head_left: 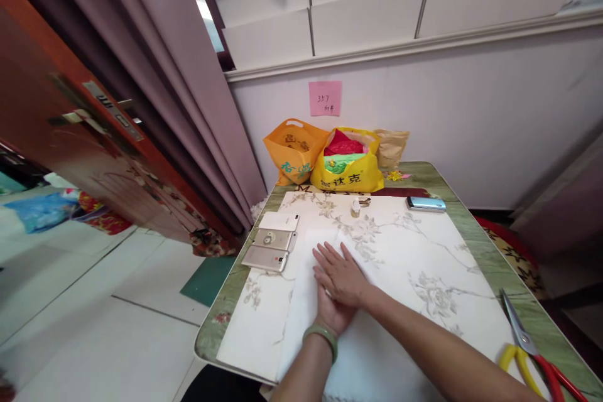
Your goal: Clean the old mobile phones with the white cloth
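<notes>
My right hand [346,277] lies flat across my left hand [333,315], its fingers stretched out and a little apart. Most of the left hand's fingers are covered, so their pose is hidden. Around my left wrist sits a pale green bangle [323,338]. Beneath both hands is a smooth white sheet [308,301]; I cannot tell whether it is cloth or paper. It rests on a white, flower-patterned covering [424,251] over the green table [214,333]. Whether anything is between the palms cannot be seen.
Three phones [273,240] lie at the left. A small bottle [355,207] stands ahead, and a blue device [426,203] lies far right. Scissors [525,339] rest at the right edge. Behind are an orange bag [296,154] and a filled yellow bag [348,166].
</notes>
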`<state>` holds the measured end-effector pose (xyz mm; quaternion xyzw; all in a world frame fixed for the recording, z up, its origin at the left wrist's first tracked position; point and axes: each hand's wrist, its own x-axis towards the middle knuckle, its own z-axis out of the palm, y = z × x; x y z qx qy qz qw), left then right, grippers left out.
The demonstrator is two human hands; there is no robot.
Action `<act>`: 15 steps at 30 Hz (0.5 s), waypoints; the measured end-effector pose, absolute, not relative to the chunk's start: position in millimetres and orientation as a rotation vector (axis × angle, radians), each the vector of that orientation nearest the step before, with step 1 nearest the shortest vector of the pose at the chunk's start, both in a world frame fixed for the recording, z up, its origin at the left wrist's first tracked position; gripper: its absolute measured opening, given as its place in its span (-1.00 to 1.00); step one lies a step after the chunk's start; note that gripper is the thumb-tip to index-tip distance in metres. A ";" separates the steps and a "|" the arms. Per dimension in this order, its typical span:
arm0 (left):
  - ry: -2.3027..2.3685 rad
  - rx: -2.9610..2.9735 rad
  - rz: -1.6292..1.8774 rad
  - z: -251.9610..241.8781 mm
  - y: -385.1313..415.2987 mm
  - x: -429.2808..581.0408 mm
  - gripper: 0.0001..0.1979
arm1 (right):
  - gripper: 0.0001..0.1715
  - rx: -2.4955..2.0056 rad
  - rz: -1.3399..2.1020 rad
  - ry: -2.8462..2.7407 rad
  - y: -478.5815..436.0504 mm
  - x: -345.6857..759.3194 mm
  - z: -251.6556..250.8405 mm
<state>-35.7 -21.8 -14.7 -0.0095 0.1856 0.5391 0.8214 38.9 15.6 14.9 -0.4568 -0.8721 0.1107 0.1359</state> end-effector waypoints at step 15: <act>0.661 -0.010 1.097 -17.9 -26.2 -39.9 -0.35 | -0.28 -1.342 0.252 -2.485 -34.0 62.8 12.2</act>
